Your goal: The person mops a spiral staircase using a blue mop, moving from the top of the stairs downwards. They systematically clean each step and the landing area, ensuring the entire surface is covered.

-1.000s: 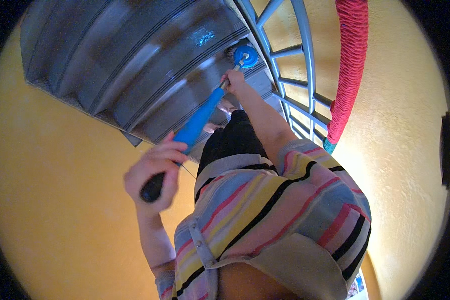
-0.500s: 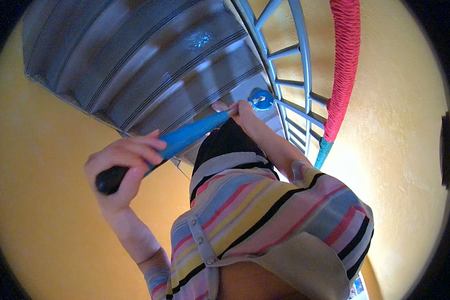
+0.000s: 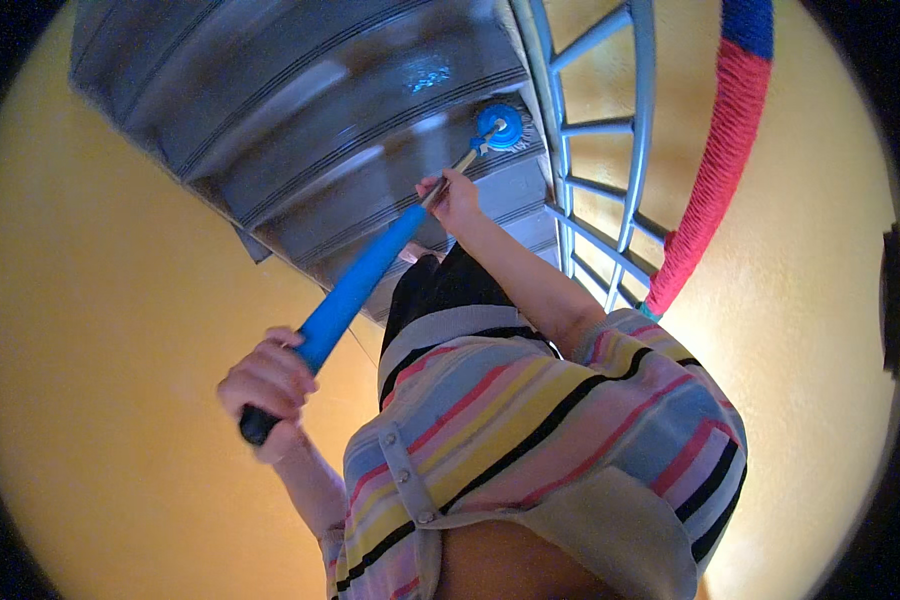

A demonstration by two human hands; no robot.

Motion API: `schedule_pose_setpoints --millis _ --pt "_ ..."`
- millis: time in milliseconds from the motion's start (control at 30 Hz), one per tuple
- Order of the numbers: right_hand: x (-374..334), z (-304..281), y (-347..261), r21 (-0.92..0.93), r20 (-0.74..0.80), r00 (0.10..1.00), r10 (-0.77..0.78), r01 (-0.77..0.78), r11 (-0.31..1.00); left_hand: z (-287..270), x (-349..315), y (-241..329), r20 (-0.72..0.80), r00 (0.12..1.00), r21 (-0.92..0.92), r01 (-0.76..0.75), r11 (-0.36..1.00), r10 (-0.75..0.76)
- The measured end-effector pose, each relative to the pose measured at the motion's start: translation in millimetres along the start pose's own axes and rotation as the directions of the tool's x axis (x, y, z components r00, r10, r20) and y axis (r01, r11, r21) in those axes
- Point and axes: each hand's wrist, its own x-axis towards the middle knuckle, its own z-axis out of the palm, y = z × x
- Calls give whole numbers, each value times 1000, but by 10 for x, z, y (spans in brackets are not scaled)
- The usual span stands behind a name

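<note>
I hold a spin mop (image 3: 363,275) with a blue sleeve on its pole, aslant across my front. My left hand (image 3: 270,382) is wrapped round the top end, just above its black cap. Farther down, my right hand (image 3: 453,203) is closed round the thin metal part of the pole. The round blue mop head (image 3: 500,127) rests on a grey stair tread near the railing, its fringe showing at the edge.
Curved grey stairs (image 3: 300,160) with dark grooved edges fill the far side. A shiny blue patch (image 3: 427,75) lies on one step. Blue metal railing (image 3: 638,130) and a red rope-wrapped handrail (image 3: 725,150) run along the right. A yellow wall (image 3: 100,350) stands left. My bare foot (image 3: 417,253) is on a step.
The mop head has moved farther away and slightly left, onto a farther part of the stairs. My right hand went with it; my left hand shifted right and nearer. The pole points more steeply away.
</note>
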Motion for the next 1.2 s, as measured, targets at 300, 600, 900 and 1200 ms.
schedule_pose_setpoints --millis 300,600,900,1200 --pt "269 55 638 -484 -264 949 -175 27 874 -308 -424 20 -186 982 70 52 996 -38" --pt "-273 142 2256 -655 -221 973 68 -200 728 -1333 -1254 659 -224 971 220 -38 975 88" --pt "-515 -64 4059 -885 -172 964 202 -241 398 -1292 -2126 1211 -575 800 525 200 827 171" --pt "903 -809 4963 -172 127 654 745 755 -633 -1099 -2265 848 -621 781 544 376 750 59"
